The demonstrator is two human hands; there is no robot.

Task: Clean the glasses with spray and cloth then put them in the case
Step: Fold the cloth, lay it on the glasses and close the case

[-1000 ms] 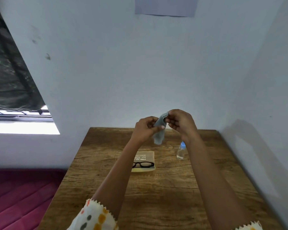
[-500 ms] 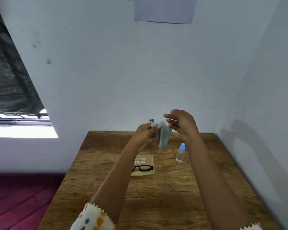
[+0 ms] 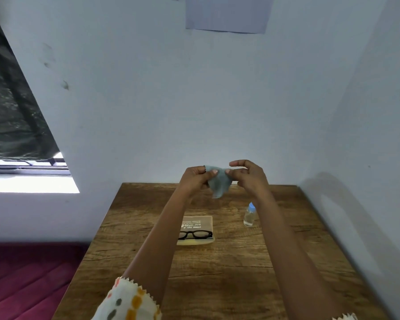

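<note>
A small grey-blue cloth (image 3: 218,182) hangs in the air between my hands, above the far end of the wooden table (image 3: 229,262). My left hand (image 3: 194,179) pinches its left top edge and my right hand (image 3: 248,175) pinches its right top edge. Black-framed glasses (image 3: 195,234) lie in the open pale yellow case (image 3: 198,229) on the table below my left forearm. A small clear spray bottle (image 3: 249,215) with a blue cap stands upright to the right of the case, partly behind my right forearm.
Blue-white walls close the table off at the back and on the right. A window (image 3: 30,176) with a dark curtain is at the left. A dark red mattress or floor covering (image 3: 28,280) lies left of the table.
The cloth was bunched between both hands, then held by the left hand alone; now both hands pinch it and spread it wider. The view has tilted slightly.
</note>
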